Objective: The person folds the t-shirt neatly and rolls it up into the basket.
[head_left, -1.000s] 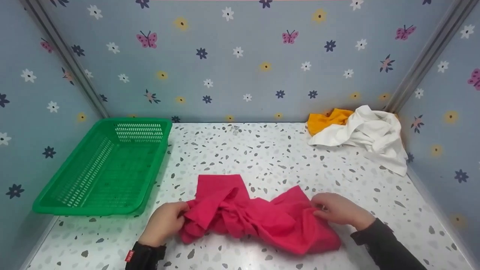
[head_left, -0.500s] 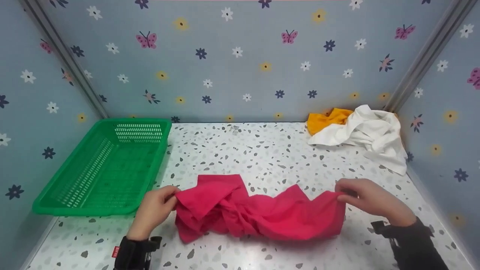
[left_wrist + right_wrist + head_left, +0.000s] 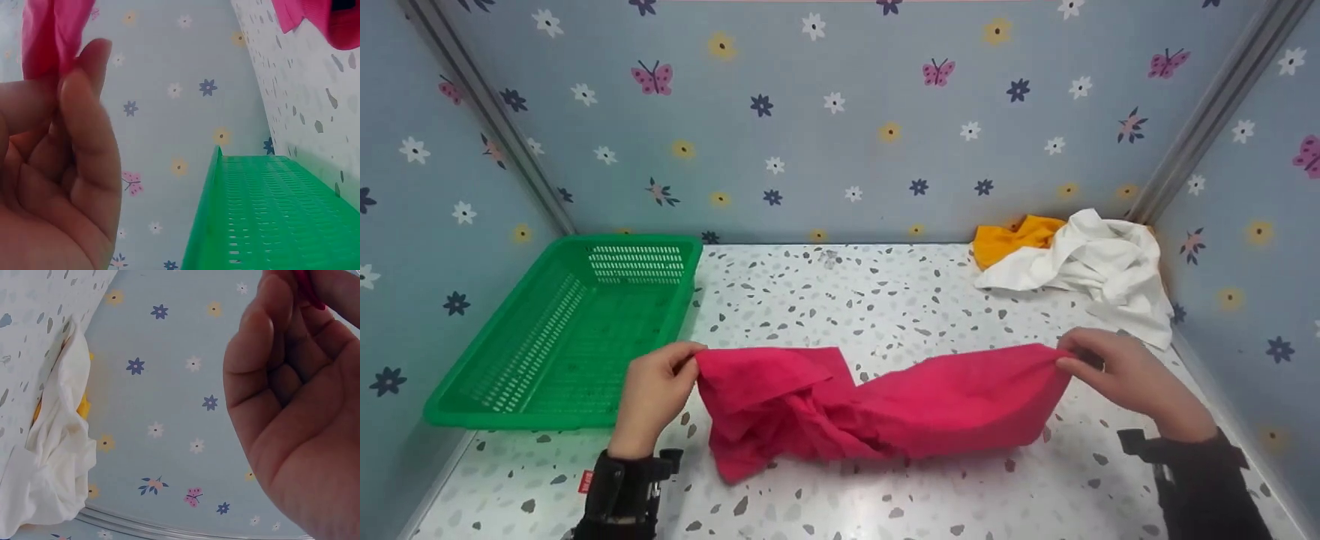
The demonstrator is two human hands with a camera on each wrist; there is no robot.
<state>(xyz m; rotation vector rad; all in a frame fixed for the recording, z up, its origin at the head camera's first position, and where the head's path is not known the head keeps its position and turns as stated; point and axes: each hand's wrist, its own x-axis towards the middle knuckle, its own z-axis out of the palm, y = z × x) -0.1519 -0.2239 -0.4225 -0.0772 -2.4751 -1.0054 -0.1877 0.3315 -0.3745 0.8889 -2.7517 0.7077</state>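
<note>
A bunched, pinkish-red shirt (image 3: pixel 945 405) stretches between my two hands in the head view, its middle twisted and sagging. My left hand (image 3: pixel 652 394) pinches its upper left corner between thumb and fingers. On the other side my right hand (image 3: pixel 1132 375) pinches the upper right corner. In the left wrist view, cloth rises from the fingertips of the left hand (image 3: pixel 62 163), and a ribbed edge of the shirt (image 3: pixel 346 31) shows at top right. Only a sliver of red cloth (image 3: pixel 309 292) appears in the grip of the right hand (image 3: pixel 298 405) in the right wrist view.
A green plastic basket (image 3: pixel 679 300) with slotted sides stands at the left, close behind my left hand. Crumpled white cloth (image 3: pixel 1110 262) and orange cloth (image 3: pixel 1020 236) lie in the back right corner. Flower-patterned panels (image 3: pixel 840 120) enclose the speckled tabletop (image 3: pixel 825 300).
Both hands have moved apart and away from me, drawing the shirt's top edge wider and higher. The right hand has shifted its grip to the right corner; the shirt's right part is now smoother.
</note>
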